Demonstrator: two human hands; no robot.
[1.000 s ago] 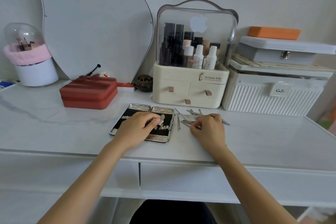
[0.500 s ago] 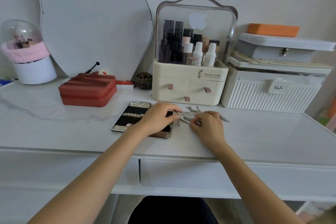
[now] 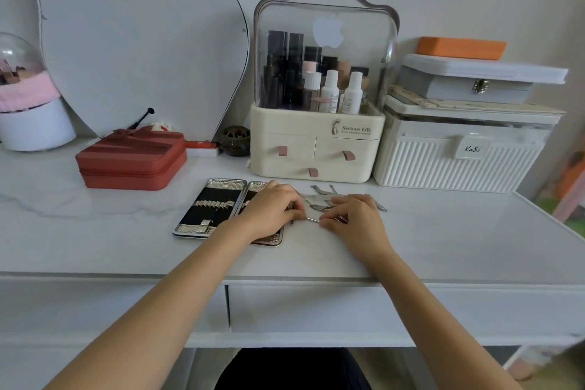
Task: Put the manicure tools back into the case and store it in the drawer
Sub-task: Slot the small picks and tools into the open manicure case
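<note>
The manicure case [image 3: 210,209] lies open and flat on the white desk, silver-rimmed with black lining and elastic loops. My left hand [image 3: 272,210] covers its right half, fingers curled. My right hand [image 3: 354,222] sits just to the right. Between the two hands runs a thin metal tool [image 3: 311,219], pinched at both ends by fingertips. Several more steel manicure tools [image 3: 323,196] lie loose on the desk behind my hands. The desk drawer [image 3: 364,310] below the front edge is closed.
A cream cosmetics organiser [image 3: 316,149] with small drawers stands right behind the tools. A white ribbed box [image 3: 456,161] with stacked boxes is at right, a red zip case [image 3: 133,161] at left, a mirror [image 3: 136,41] behind.
My left hand has moved right from the case's middle to its right edge and met my right hand. Both hands now pinch one thin tool between them.
</note>
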